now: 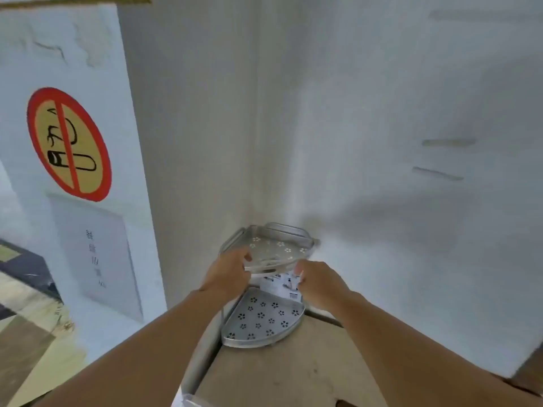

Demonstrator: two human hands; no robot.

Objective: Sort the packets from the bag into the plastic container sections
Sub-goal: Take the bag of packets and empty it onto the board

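A two-tier metal corner rack stands in the wall corner. Its upper shelf [279,245] and lower shelf [264,318] are perforated with flower-shaped holes. My left hand [227,273] grips the front rim of the upper shelf at its left side. My right hand [316,279] holds a white label card [279,286] with black print and a barcode, between the two shelves, just under the upper shelf's front rim. No bag, packets or plastic container show in view.
White walls meet behind the rack. A no-smoking sign [69,143] and a grey notice [97,257] hang on the left wall panel. The rack rests on a beige ledge [279,374]. Tiled floor [26,333] lies at lower left.
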